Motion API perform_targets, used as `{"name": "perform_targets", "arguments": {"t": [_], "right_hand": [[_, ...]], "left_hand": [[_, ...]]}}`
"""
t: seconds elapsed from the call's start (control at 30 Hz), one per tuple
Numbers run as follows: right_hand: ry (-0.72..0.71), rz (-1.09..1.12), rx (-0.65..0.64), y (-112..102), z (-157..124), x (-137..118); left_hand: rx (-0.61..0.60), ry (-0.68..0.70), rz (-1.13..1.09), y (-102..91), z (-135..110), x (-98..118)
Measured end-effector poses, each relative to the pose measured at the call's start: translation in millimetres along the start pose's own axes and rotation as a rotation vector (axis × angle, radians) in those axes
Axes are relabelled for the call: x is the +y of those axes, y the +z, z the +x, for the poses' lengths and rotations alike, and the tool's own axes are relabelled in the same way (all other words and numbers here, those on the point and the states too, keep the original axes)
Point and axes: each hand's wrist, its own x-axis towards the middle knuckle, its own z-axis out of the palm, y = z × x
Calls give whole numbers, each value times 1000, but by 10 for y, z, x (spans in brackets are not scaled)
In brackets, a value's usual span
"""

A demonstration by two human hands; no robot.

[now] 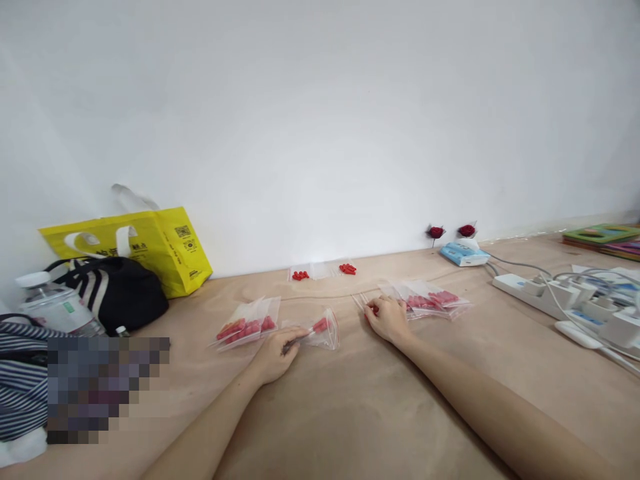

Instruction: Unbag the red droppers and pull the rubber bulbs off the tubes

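Observation:
My left hand (278, 351) lies on the wooden table (350, 413), fingers closed on the edge of a small clear bag (324, 330) holding a few red pieces. Just left of it lies a filled clear bag (247, 323) of red pieces. My right hand (386, 319) rests further right, fingers curled on a red piece at the edge of a pile of clear bags (430, 299) with red pieces inside. Two small heaps of loose red pieces (300, 275) (347, 269) lie on clear bags near the wall.
A yellow carrier bag (155, 243), a dark striped bag (113, 287) and a water bottle (55, 307) stand at the left. A white power strip (540, 290) with plugs and cables, a blue box (464, 253), two red roses and coloured boards (603, 237) sit at the right.

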Motion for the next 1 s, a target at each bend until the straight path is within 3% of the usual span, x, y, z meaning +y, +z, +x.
{"name": "perform_targets", "arguments": {"t": [0.33, 0.73, 0.83, 1.0], "right_hand": [[-62, -11, -39, -8, -1, -8], [-7, 14, 63, -50, 7, -35], [-152, 163, 46, -49, -19, -99], [-498, 401, -155, 12, -124, -334]], "left_hand": [[-17, -52, 24, 21, -7, 5], [-23, -50, 28, 23, -7, 15], [-13, -42, -21, 12, -3, 30], [-11, -62, -75, 22, 10, 34]]}}
